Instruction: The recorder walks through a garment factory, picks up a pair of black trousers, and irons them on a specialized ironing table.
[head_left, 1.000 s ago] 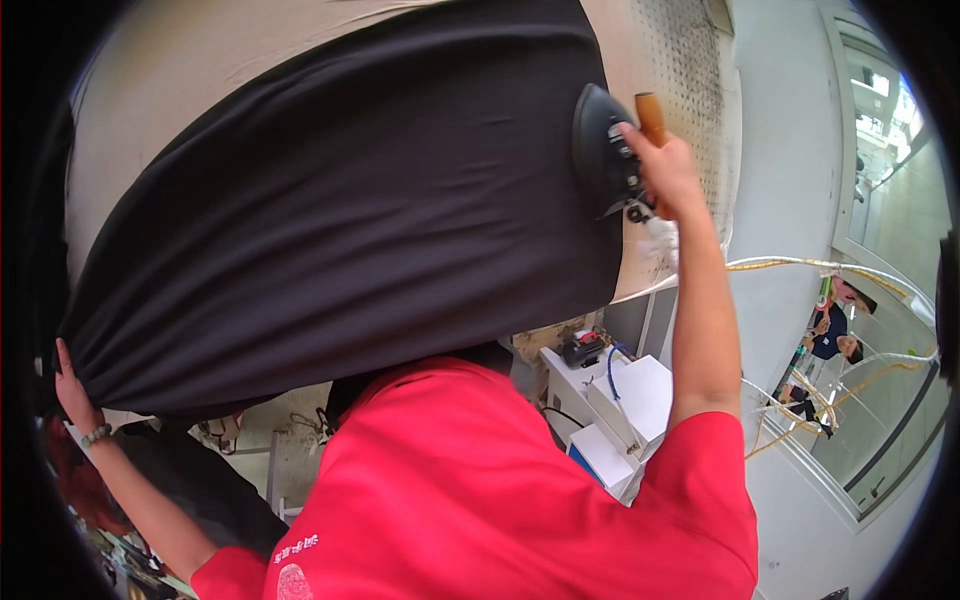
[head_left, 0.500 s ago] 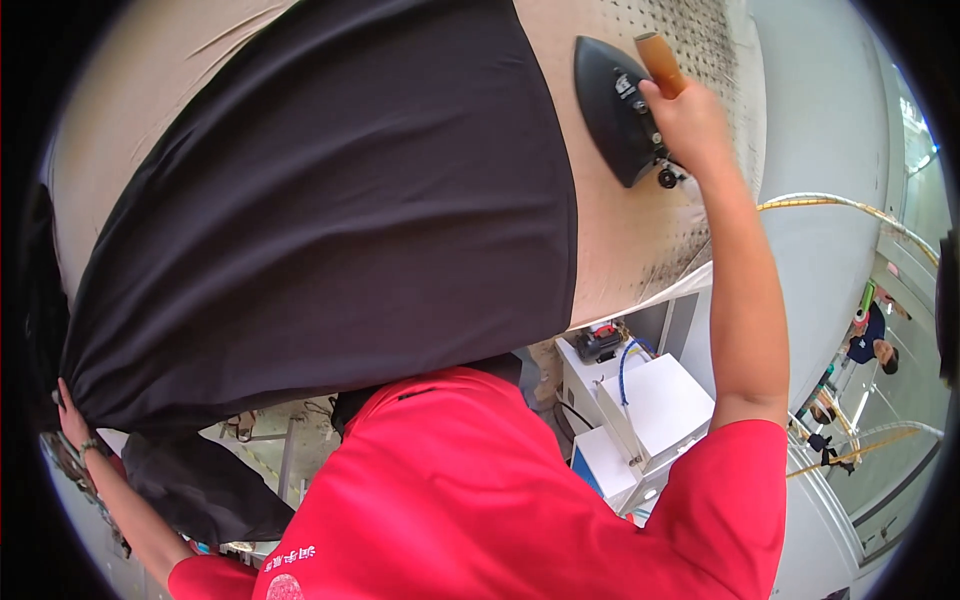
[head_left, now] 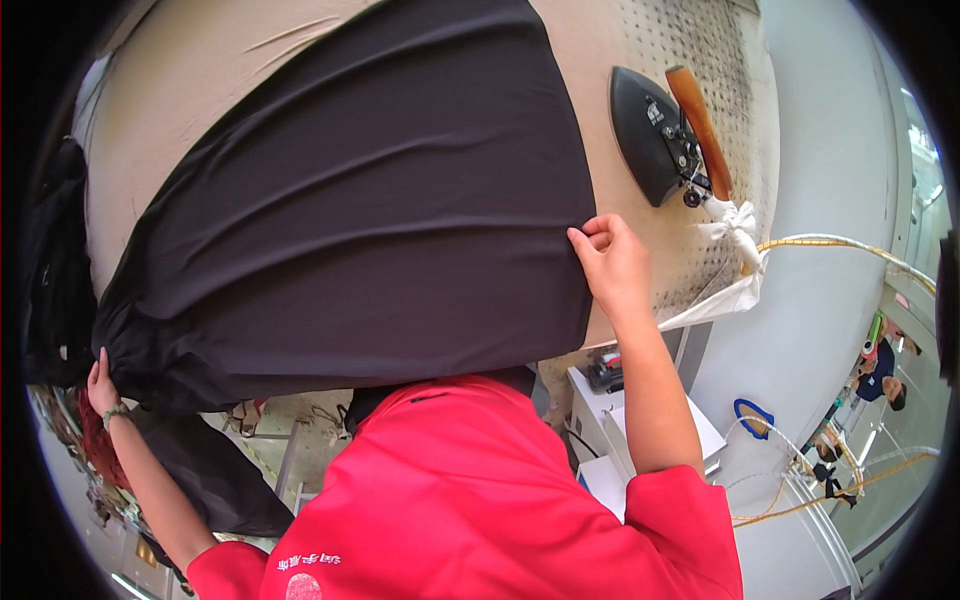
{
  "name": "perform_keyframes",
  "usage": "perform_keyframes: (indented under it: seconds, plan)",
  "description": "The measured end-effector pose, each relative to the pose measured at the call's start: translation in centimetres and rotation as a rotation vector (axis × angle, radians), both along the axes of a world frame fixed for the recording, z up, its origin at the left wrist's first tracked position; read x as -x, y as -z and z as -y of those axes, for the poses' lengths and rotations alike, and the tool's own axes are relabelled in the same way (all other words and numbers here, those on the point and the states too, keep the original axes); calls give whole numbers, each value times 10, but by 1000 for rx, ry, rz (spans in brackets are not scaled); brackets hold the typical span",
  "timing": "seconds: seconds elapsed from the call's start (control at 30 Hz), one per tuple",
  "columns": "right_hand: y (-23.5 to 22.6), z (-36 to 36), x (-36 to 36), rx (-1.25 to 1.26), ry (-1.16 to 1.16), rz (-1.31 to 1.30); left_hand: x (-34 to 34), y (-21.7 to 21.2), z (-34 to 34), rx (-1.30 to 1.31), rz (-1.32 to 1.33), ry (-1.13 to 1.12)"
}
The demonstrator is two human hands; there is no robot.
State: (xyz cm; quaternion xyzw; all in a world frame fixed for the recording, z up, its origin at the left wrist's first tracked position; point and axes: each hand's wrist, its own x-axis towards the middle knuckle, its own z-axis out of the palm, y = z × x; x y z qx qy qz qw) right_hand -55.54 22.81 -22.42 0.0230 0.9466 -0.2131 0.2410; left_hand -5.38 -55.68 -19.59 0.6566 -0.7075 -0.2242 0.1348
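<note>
Both hands (head_left: pixel 612 262) (head_left: pixel 103 385) grip black fabric (head_left: pixel 370 200) edges.

Garment pressing workshop.
Padded, perforated ironing table (head_left: pixel 700 60), industrial iron (head_left: pixel 655 135) with wooden handle and overhead hose (head_left: pixel 840 243), black fabric (head_left: pixel 350 220) spread flat; other workers nearby.

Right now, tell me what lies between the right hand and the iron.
In the head view, only a bare stretch of the beige perforated ironing board lies between the right hand, pinching the black fabric edge, and the iron.
</note>
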Motion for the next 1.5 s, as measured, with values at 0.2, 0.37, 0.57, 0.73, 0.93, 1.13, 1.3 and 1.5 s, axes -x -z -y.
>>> perform_keyframes:
  seconds: [0.2, 0.37, 0.57, 0.73, 0.93, 1.13, 1.3, 1.5]
  plan:
    - [7, -2, -6, -74, 44, -82, 43, -9, -49, -191, -371, -38]
    - [17, -10, -9, -22, 65, -40, 81, -21, -83, -692, -866, -57]
    - [-49, -19, -58, 563, 202, 472, 97, -33, -92, -972, -1001, -201]
    - [-59, -29, -80, 223, -123, 772, 66, -43, -77, -874, -1066, -62]
    - [10, 75, 82, 472, 177, -11, 88, -42, -113, -1034, -1214, -12]
    - [-5, 113, 143, 812, 258, 426, 88, -67, -160, -984, -1216, 25]
    - [-110, 55, 108, 1007, 51, 68, 3, -128, -186, -758, -1335, 257]
    - [-191, -139, 60, 1166, 67, -138, -150, -131, -214, -279, -1495, 71]
